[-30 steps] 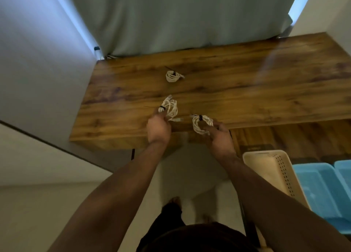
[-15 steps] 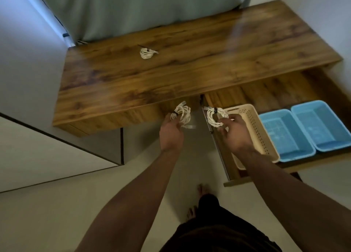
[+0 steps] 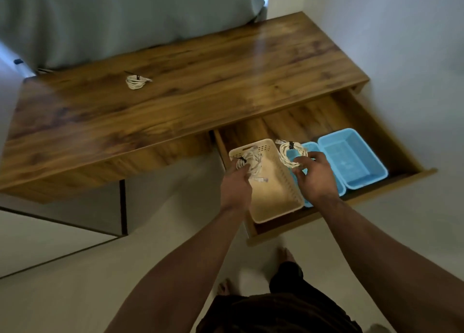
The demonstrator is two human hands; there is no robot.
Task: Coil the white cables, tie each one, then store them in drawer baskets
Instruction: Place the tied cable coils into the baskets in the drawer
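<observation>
**A:** How far along is it?

**B:** The coiling and tying look done, since each bundle I can see carries a dark tie. Storing is what's left. The left hand [image 3: 236,187] holds one coil [image 3: 252,162] low over the cream basket [image 3: 271,199], its fingers [image 3: 242,170] clamped on the loops. The right hand [image 3: 316,179] pinches a second coil [image 3: 288,154] above the near blue basket [image 3: 308,203]. As far as I can judge, neither coil is released yet.

**A:** And the rest?

**B:** A third coil [image 3: 136,82] lies on the tabletop [image 3: 188,101], well apart from the hands, so it needs another reach. The far blue basket [image 3: 351,159] holds nothing.

**A:** The surroundings?

**B:** The tabletop is glossy dark-grained wood, with an open drawer [image 3: 308,118] under its right side and the three baskets in a row inside. A grey curtain [image 3: 125,18] hangs behind it, and the walls are pale. The floor [image 3: 75,295] is pale too, and the person stands on it barefoot.
</observation>
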